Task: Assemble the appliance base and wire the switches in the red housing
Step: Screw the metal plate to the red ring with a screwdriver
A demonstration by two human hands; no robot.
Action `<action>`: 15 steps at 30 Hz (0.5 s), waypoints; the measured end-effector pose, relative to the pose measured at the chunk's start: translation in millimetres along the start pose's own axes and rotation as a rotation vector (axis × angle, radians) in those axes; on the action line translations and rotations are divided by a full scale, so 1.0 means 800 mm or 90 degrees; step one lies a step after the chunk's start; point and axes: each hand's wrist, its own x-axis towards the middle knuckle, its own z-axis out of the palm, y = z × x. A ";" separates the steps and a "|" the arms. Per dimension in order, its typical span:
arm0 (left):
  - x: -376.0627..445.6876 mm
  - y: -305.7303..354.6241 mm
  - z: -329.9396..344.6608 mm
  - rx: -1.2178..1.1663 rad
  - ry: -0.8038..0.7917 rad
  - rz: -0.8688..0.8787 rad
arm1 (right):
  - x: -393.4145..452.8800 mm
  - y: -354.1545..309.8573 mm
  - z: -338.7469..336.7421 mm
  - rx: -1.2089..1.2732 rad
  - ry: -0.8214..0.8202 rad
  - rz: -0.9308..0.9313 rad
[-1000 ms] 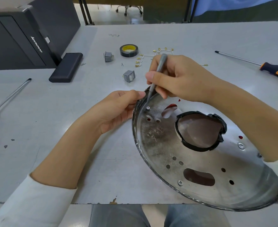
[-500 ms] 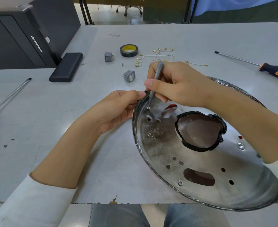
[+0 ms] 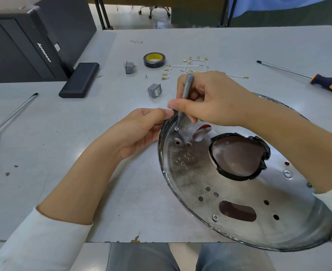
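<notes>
A round metal base plate [image 3: 239,192] lies tilted at the table's near right, over a red housing that shows through its holes. A black-taped opening [image 3: 237,155] sits in its middle. My left hand [image 3: 141,132] grips the plate's left rim. My right hand [image 3: 210,98] pinches grey tweezers [image 3: 183,94] whose tips hold a small screw [image 3: 176,129] at a hole near the rim. Two grey switches [image 3: 154,90] [image 3: 129,67] and white wires with brass terminals [image 3: 190,66] lie on the table behind.
A roll of black tape [image 3: 154,60] and a loose screw [image 3: 146,76] lie behind. An orange-handled screwdriver [image 3: 317,79] lies far right, another screwdriver [image 3: 10,114] far left. A black computer case [image 3: 24,45] and black block [image 3: 80,80] stand at the back left.
My right hand has lowered the tweezers from above the rim down onto the plate, bringing the screw to the hole. My left hand and the plate stay put.
</notes>
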 end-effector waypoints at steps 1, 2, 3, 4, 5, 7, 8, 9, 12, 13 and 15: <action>-0.001 0.000 0.000 0.004 0.000 -0.001 | 0.000 0.000 0.001 -0.004 0.004 -0.004; -0.001 0.000 0.001 0.007 0.001 -0.001 | -0.001 0.000 0.002 -0.007 0.009 -0.010; -0.001 0.000 0.001 0.010 0.002 -0.001 | -0.001 0.000 0.003 -0.011 0.017 -0.016; -0.002 0.001 0.002 0.012 0.003 -0.001 | -0.001 0.000 0.005 -0.017 0.028 -0.020; -0.002 0.001 0.002 0.012 0.003 -0.001 | -0.001 0.001 0.005 -0.020 0.038 -0.020; -0.002 0.001 0.002 0.008 0.000 -0.002 | -0.001 0.002 0.007 -0.021 0.059 -0.017; -0.001 0.001 0.002 0.007 -0.001 -0.003 | -0.001 0.003 0.008 -0.027 0.075 -0.017; -0.001 0.001 0.002 0.006 0.000 -0.004 | 0.000 0.003 0.010 -0.041 0.094 -0.018; -0.001 0.000 0.002 0.004 0.003 -0.004 | 0.003 0.000 0.015 -0.088 0.131 -0.012; -0.001 0.000 0.002 0.003 0.004 -0.003 | 0.004 -0.001 0.016 -0.092 0.138 -0.002; -0.001 0.001 0.002 0.000 0.006 -0.001 | 0.005 -0.001 0.017 -0.103 0.146 0.019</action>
